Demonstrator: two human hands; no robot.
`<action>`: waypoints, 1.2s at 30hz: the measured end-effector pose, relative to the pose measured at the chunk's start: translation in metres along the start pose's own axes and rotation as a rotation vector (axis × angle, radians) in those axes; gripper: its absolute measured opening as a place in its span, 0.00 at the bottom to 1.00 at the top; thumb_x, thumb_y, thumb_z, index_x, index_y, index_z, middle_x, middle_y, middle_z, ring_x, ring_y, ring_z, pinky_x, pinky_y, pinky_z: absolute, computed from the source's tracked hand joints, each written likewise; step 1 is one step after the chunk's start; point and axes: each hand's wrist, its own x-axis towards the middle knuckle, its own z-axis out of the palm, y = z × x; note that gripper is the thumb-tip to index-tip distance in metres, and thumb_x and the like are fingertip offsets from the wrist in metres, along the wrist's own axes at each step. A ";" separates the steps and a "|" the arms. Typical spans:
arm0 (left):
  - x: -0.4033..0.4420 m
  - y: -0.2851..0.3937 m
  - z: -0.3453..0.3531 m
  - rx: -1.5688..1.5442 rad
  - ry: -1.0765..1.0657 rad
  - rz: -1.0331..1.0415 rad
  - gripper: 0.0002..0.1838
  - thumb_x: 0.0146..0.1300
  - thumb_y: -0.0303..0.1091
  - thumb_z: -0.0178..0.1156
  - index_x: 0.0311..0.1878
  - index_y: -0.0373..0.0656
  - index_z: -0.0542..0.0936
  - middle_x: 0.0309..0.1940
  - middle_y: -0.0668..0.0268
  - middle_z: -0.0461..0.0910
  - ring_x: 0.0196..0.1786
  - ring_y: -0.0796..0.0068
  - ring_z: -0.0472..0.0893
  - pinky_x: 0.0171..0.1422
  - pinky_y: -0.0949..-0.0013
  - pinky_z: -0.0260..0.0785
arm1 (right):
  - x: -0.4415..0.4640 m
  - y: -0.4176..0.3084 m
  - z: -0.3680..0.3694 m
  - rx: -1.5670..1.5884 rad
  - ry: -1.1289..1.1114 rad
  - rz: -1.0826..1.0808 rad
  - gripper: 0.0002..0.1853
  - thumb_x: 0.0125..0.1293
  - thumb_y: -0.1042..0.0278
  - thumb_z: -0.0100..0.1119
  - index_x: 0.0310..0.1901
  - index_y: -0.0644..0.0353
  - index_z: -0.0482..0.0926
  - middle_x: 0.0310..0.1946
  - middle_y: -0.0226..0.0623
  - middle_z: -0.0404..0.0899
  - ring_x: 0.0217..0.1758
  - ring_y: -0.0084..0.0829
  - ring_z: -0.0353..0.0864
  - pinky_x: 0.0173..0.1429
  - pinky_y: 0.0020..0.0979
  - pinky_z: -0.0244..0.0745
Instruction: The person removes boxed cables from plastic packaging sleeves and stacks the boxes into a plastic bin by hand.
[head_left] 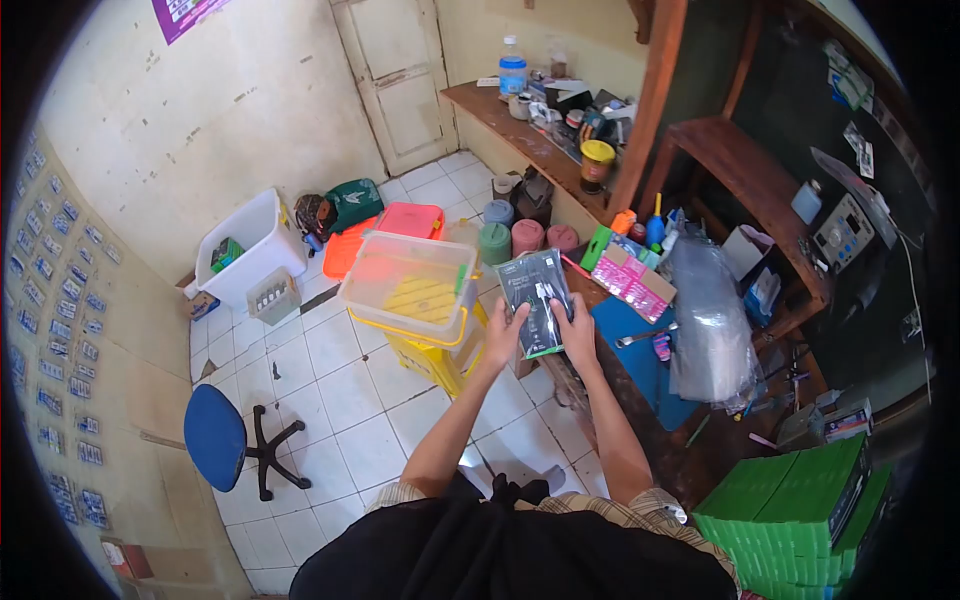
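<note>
Between my hands is a flat dark packet point(537, 295) with a green lower edge, pale print and a shiny surface. My left hand point(503, 335) grips its left side, thumb on the front. On the right side, my right hand point(575, 333) holds it the same way. Both hands' other fingers are mostly hidden behind it. Just left of the packet, a clear plastic bin point(405, 265) with yellow handles sits on a yellow stool point(425, 355). To the right, a pink-and-green box point(630, 272) lies on the workbench, near a blue mat point(640, 370).
Plastic sheets point(710, 320) cover part of the bench. Stacked green boxes point(785, 500) stand close on my right. A blue office chair point(215, 437) is on the tiled floor to the left. Further back are a white tub point(252, 235), an orange lid point(345, 250) and round containers point(495, 240).
</note>
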 end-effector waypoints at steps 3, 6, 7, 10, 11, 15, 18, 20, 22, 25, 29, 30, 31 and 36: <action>-0.007 0.001 -0.037 -0.101 -0.094 -0.001 0.24 0.59 0.34 0.60 0.55 0.36 0.64 0.43 0.60 0.76 0.47 0.76 0.75 0.46 0.73 0.71 | -0.003 -0.005 0.046 0.008 0.084 0.088 0.19 0.64 0.53 0.51 0.39 0.64 0.68 0.28 0.55 0.76 0.34 0.51 0.78 0.37 0.41 0.69; -0.001 -0.014 -0.097 0.001 -0.151 0.054 0.28 0.59 0.35 0.60 0.58 0.37 0.62 0.44 0.58 0.76 0.47 0.75 0.76 0.45 0.73 0.71 | 0.000 -0.009 0.107 0.023 0.148 0.078 0.20 0.65 0.52 0.49 0.39 0.65 0.68 0.28 0.56 0.76 0.35 0.52 0.78 0.38 0.42 0.69; 0.005 -0.014 -0.118 0.024 -0.171 0.067 0.28 0.59 0.34 0.60 0.59 0.37 0.61 0.45 0.57 0.76 0.47 0.74 0.76 0.44 0.73 0.72 | -0.001 -0.013 0.129 0.002 0.171 0.100 0.20 0.65 0.52 0.49 0.39 0.66 0.68 0.28 0.57 0.76 0.34 0.52 0.78 0.38 0.42 0.69; 0.020 -0.010 -0.190 0.078 -0.199 -0.056 0.29 0.58 0.33 0.60 0.60 0.36 0.60 0.44 0.57 0.76 0.46 0.74 0.76 0.46 0.73 0.71 | -0.008 -0.030 0.195 0.042 0.157 0.089 0.20 0.65 0.52 0.50 0.41 0.65 0.68 0.31 0.53 0.76 0.36 0.47 0.78 0.41 0.39 0.69; 0.026 -0.005 -0.212 0.118 -0.199 -0.127 0.29 0.58 0.32 0.60 0.60 0.36 0.60 0.44 0.58 0.75 0.46 0.75 0.76 0.47 0.73 0.70 | -0.008 -0.036 0.213 0.081 0.161 0.055 0.20 0.65 0.52 0.50 0.42 0.65 0.67 0.32 0.52 0.76 0.37 0.44 0.78 0.42 0.38 0.69; 0.053 0.024 -0.271 0.404 -0.301 -0.105 0.30 0.59 0.33 0.60 0.62 0.36 0.59 0.41 0.61 0.75 0.39 0.80 0.75 0.42 0.76 0.68 | 0.007 -0.042 0.245 0.163 -0.012 0.148 0.19 0.62 0.58 0.56 0.45 0.64 0.66 0.37 0.45 0.76 0.40 0.35 0.77 0.46 0.34 0.70; 0.079 0.008 -0.293 0.216 -0.398 -0.096 0.31 0.59 0.31 0.59 0.63 0.37 0.58 0.39 0.64 0.75 0.37 0.83 0.72 0.41 0.78 0.65 | 0.036 -0.046 0.254 0.284 0.163 -0.115 0.28 0.58 0.63 0.61 0.56 0.63 0.61 0.43 0.40 0.75 0.44 0.35 0.76 0.51 0.32 0.70; 0.091 0.009 -0.299 0.099 -0.445 -0.056 0.29 0.61 0.29 0.57 0.63 0.38 0.58 0.39 0.66 0.75 0.39 0.83 0.72 0.45 0.77 0.65 | 0.055 -0.062 0.251 0.225 0.253 -0.221 0.32 0.57 0.65 0.62 0.61 0.61 0.58 0.46 0.38 0.75 0.45 0.34 0.76 0.52 0.30 0.69; 0.098 0.023 -0.302 0.142 -0.472 -0.058 0.29 0.61 0.31 0.57 0.63 0.38 0.58 0.39 0.65 0.74 0.40 0.81 0.72 0.46 0.76 0.65 | 0.070 -0.076 0.240 0.291 0.052 -0.217 0.33 0.56 0.67 0.62 0.62 0.59 0.60 0.44 0.39 0.76 0.43 0.31 0.77 0.47 0.26 0.71; 0.122 0.006 -0.308 0.185 -0.514 -0.060 0.28 0.61 0.32 0.56 0.62 0.39 0.59 0.42 0.62 0.73 0.44 0.78 0.72 0.48 0.73 0.65 | 0.081 -0.089 0.222 -0.016 -0.247 -0.050 0.31 0.54 0.69 0.63 0.61 0.54 0.64 0.45 0.32 0.75 0.40 0.21 0.73 0.43 0.23 0.69; 0.148 -0.028 -0.313 0.235 -0.478 0.014 0.28 0.62 0.34 0.55 0.63 0.41 0.58 0.53 0.55 0.66 0.51 0.72 0.70 0.51 0.70 0.65 | 0.075 -0.060 0.255 -0.101 0.032 -0.063 0.24 0.51 0.70 0.65 0.51 0.63 0.71 0.36 0.48 0.78 0.33 0.36 0.78 0.37 0.31 0.72; 0.148 -0.044 -0.312 0.237 -0.491 0.004 0.28 0.62 0.34 0.55 0.63 0.41 0.58 0.53 0.55 0.66 0.51 0.72 0.70 0.51 0.70 0.65 | 0.071 -0.044 0.268 -0.123 0.109 -0.044 0.22 0.50 0.71 0.64 0.48 0.63 0.70 0.34 0.49 0.77 0.33 0.43 0.78 0.38 0.35 0.72; 0.142 -0.065 -0.312 0.602 -0.283 0.102 0.28 0.62 0.35 0.55 0.63 0.41 0.58 0.53 0.55 0.65 0.50 0.69 0.69 0.52 0.69 0.66 | 0.063 -0.035 0.281 -0.121 0.115 -0.033 0.22 0.50 0.71 0.64 0.48 0.63 0.70 0.34 0.49 0.77 0.33 0.43 0.78 0.38 0.35 0.72; 0.160 -0.092 -0.300 0.241 -0.205 -0.299 0.24 0.63 0.39 0.54 0.60 0.51 0.58 0.45 0.57 0.67 0.43 0.68 0.75 0.43 0.67 0.73 | 0.057 0.002 0.332 -0.316 0.284 0.105 0.21 0.49 0.71 0.63 0.43 0.63 0.64 0.34 0.52 0.74 0.36 0.52 0.75 0.38 0.44 0.71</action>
